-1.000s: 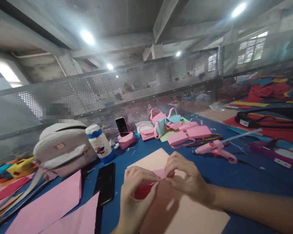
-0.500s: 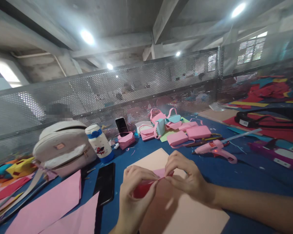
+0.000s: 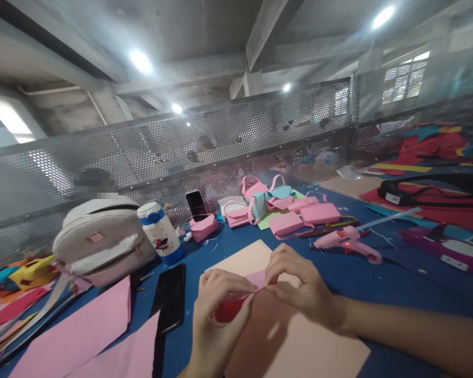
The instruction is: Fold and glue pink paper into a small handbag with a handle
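Pink paper (image 3: 259,278) stays pinched between left hand (image 3: 216,320) and right hand (image 3: 301,291).

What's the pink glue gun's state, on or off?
Likely on: a small red light glows on the pink glue gun, which lies on its side on the blue table.

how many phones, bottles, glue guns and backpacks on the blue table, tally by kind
phones: 2 (one propped upright, one lying flat)
water bottle: 1
glue gun: 1
backpack: 1
total: 5
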`<state>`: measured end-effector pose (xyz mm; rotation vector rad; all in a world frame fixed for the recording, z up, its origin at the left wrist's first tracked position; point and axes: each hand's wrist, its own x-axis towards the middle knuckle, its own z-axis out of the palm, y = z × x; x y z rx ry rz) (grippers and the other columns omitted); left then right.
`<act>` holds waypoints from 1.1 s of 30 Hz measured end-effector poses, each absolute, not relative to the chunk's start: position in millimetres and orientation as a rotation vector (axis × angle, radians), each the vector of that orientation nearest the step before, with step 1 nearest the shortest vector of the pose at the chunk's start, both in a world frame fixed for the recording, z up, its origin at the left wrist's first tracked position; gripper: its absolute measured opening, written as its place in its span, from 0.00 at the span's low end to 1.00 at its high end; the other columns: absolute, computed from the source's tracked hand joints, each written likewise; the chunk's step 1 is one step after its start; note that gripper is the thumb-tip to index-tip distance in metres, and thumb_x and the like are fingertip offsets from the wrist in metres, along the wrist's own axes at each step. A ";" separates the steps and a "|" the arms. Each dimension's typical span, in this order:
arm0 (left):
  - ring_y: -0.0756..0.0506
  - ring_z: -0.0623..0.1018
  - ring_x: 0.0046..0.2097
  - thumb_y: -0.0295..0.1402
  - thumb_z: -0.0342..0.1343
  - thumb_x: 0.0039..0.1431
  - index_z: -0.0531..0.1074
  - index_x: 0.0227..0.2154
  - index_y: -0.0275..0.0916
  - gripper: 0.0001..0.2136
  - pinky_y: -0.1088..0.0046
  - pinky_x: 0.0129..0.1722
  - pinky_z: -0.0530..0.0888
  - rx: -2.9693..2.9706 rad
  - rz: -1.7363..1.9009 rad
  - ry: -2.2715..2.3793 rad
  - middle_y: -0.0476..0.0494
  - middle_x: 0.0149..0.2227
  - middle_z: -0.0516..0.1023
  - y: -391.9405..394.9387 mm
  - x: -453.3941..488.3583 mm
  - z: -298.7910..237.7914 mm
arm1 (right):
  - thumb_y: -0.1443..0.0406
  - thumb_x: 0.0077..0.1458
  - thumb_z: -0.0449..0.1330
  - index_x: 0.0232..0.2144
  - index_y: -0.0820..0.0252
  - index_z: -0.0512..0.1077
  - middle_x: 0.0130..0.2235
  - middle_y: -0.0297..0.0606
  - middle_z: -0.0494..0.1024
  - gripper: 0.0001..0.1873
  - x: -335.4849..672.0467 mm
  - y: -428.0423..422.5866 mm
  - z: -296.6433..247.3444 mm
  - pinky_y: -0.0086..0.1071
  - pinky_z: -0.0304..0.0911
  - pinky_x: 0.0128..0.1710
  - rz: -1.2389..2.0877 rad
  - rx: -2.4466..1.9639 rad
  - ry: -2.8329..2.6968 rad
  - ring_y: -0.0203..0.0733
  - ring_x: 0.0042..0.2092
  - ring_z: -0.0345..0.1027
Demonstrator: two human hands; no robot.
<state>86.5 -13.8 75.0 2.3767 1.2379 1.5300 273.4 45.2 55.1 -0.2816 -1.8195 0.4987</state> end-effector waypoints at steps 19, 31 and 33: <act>0.44 0.77 0.34 0.26 0.59 0.59 0.73 0.30 0.42 0.05 0.64 0.40 0.66 2.368 1.527 1.255 0.50 0.30 0.79 -13.9 86.7 74.5 | 0.63 0.61 0.60 0.30 0.58 0.71 0.29 0.36 0.74 0.07 272.9 46.0 55.7 0.36 0.61 0.35 0.487 -0.285 -1.828 0.41 0.34 0.63; 0.45 0.77 0.34 0.24 0.60 0.58 0.73 0.32 0.43 0.06 0.64 0.39 0.64 2.446 1.496 1.184 0.49 0.33 0.81 -13.2 88.1 71.8 | 0.62 0.60 0.61 0.31 0.58 0.73 0.27 0.35 0.74 0.07 270.8 41.8 55.9 0.36 0.60 0.36 0.471 -0.251 -1.851 0.40 0.34 0.63; 0.45 0.77 0.34 0.25 0.60 0.58 0.74 0.32 0.43 0.05 0.64 0.39 0.65 2.448 1.496 1.197 0.49 0.33 0.81 -13.4 88.3 71.9 | 0.63 0.60 0.61 0.31 0.58 0.73 0.27 0.35 0.75 0.07 270.5 41.5 56.9 0.36 0.61 0.36 0.465 -0.255 -1.845 0.40 0.33 0.63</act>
